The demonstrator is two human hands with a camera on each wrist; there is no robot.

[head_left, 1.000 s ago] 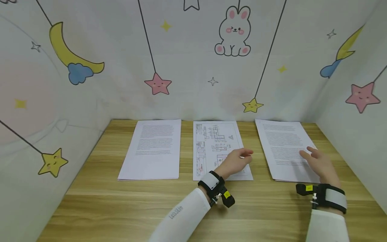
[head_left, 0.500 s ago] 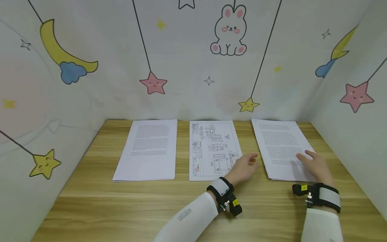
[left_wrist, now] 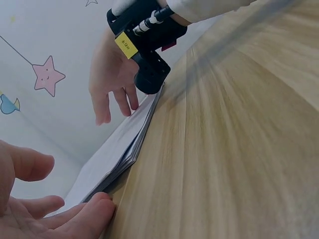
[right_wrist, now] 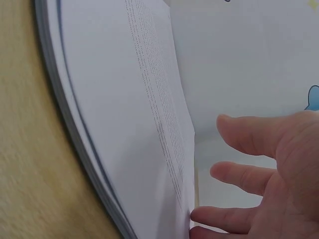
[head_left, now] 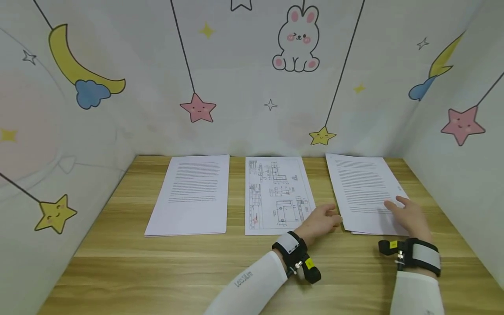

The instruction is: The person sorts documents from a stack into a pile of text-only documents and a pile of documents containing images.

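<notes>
A stack of printed paper [head_left: 360,192] lies at the right of the table, its upper sheets slightly out of line with those below. My left hand [head_left: 320,222] is at the stack's lower left edge, fingers loosely extended and fingertips right at the side of the sheets. In the left wrist view, those fingers [left_wrist: 75,219] lie low by the wood beside the layered paper edges [left_wrist: 132,152]. My right hand [head_left: 411,217] is at the opposite edge, fingers spread. The right wrist view shows its lower fingertips [right_wrist: 199,214] at the paper's side.
In the middle lies a sheet with a technical drawing [head_left: 275,192], partly covered by my left hand. Another stack of text pages [head_left: 197,218] lies to the left. All are on a wooden table [head_left: 157,271], against a cartoon-printed backdrop [head_left: 244,131].
My left hand has moved right, from over the drawing to the right stack's left edge. The stack's upper sheets have shifted slightly left, with my right hand staying at the other side.
</notes>
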